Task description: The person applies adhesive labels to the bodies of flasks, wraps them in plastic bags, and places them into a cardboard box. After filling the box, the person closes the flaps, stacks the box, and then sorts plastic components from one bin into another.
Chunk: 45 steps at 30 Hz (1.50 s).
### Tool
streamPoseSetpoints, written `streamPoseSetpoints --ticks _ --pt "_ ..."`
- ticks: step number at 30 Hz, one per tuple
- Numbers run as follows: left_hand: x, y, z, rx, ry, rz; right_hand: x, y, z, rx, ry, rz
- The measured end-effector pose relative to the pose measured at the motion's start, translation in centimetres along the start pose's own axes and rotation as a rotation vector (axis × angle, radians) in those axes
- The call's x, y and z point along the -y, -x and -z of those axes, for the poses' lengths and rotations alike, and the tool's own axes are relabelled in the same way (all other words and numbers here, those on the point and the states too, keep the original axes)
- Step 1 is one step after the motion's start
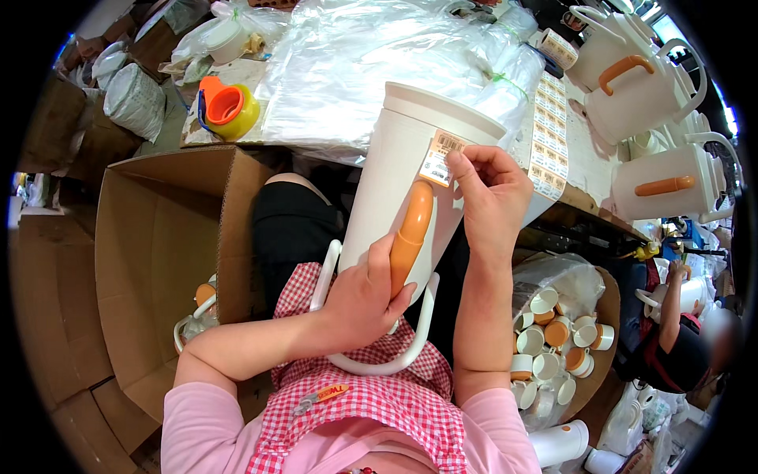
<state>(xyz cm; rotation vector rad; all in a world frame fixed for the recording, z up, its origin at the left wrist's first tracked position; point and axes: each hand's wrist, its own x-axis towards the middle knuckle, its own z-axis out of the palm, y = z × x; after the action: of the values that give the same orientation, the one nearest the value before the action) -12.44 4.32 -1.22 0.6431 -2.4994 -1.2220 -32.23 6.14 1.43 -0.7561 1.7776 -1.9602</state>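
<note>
A large cream plastic jug (379, 178) lies tilted across my lap, its wide base end towards the table. My left hand (361, 296) is wrapped around the lower part of its orange side handle (410, 237). A white carrying bail (408, 361) loops out at the near end, over my red checked apron (355, 409). Just beyond the handle's far end, a barcode label (441, 159) lies against the jug's wall. My right hand (494, 189) has its thumb and forefinger on the label's right edge; whether that edge is stuck down is hidden by the fingertips.
Clear plastic bags (367, 65) cover the table ahead, beside a tape dispenser (228, 109). A sheet of labels (548, 136) hangs over the table edge near more jugs (663, 186). An open carton (160, 237) stands left, a carton of cups (545, 343) right. A co-worker (675, 349) sits far right.
</note>
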Motion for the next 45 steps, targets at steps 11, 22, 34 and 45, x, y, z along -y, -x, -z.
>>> streamPoseSetpoints --ticks 11,22,34,45 --pt "-0.1 -0.3 -0.3 -0.061 0.059 -0.062 0.0 0.4 -1.1 -0.105 0.186 0.084" --pt "-1.1 -1.3 6.5 0.625 0.377 -0.048 2.9 -0.1 13.4 0.114 0.034 -0.247" --pt "7.4 -10.2 3.2 -0.167 -0.489 -0.589 3.2 4.2 15.3 0.188 -0.206 -0.363" --pt "7.1 -20.3 0.7 0.057 0.771 0.206 -6.3 -2.8 14.1 0.582 -0.598 -0.412"
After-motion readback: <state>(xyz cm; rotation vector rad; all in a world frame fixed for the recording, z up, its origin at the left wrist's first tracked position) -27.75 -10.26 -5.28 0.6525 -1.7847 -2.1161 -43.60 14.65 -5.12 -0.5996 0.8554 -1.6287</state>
